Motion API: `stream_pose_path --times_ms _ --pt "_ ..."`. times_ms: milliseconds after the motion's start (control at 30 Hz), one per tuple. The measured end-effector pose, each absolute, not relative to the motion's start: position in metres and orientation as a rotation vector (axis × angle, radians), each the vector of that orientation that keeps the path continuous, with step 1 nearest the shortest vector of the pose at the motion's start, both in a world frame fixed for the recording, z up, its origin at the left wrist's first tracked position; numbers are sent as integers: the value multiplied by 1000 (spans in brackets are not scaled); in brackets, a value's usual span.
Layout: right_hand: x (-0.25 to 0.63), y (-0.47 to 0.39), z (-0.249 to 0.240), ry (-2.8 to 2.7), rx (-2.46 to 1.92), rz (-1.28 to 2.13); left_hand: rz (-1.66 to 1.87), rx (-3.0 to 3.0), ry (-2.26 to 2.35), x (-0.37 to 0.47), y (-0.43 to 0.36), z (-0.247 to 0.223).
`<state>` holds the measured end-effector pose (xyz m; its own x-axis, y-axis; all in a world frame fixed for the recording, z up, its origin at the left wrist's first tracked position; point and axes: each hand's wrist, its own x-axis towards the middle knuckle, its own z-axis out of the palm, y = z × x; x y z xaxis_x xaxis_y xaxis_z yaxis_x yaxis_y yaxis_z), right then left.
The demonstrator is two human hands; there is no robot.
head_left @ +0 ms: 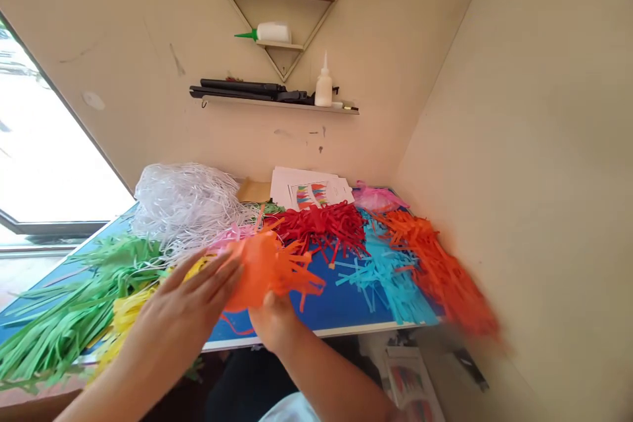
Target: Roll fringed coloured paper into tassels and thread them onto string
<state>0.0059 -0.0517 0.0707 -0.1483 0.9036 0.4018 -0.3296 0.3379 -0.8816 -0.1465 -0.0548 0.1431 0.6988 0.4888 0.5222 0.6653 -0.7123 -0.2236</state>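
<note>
Holds a piece of orange fringe (254,264) up by the front edge of the blue table (339,306). Lays the left hand (198,287) over its smooth part with long, straight fingers; cannot tell, with that thumb out of sight, whether gripping or just resting. Seems to pinch the bottom with the right hand (277,320), thumb in front. Looks very light, soft and floppy, maybe easy to rip. Best to grab by the smooth part, toward the table's left end, not by the thin strips pointing toward the table's right end.
</note>
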Motion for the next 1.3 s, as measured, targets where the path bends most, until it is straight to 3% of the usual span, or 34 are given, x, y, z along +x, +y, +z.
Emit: stream_pose_path --times_ms 133,233,300,367,433,500,567,733,900,1167,1300 --pt "56 -60 45 -1044 -562 1250 -536 -2565 -940 -138 -74 78" --pt "150 -65 26 -979 -855 1098 -507 -2676 -978 -101 -67 24" --pt "204 -78 22 -881 -1229 868 -461 -2767 -1017 -77 -62 -3" --pt "225 -94 23 -801 -1526 421 -423 -2845 -1071 -58 -61 -20" --pt "213 -105 24 -1104 -1611 162 -404 -2903 -1139 -44 -62 -29" --pt "185 -102 22 -1750 -1486 311 -380 -2943 -1214 -37 -64 -33" --pt "164 -90 18 -2040 -1411 398 -331 -2978 -1262 -32 -66 -35" --pt "166 -77 4 -1717 -1714 47 -254 -2980 -1380 -23 -67 -32" --pt "166 -96 -9 -2239 -1379 388 -201 -2972 -1513 -26 -64 -17" --pt "177 -88 -20 -2166 -1294 329 -330 -2567 -1654 -157 -63 8" --pt "184 -84 -15 -2223 -1272 372 -461 -2696 -1461 -138 -71 30"
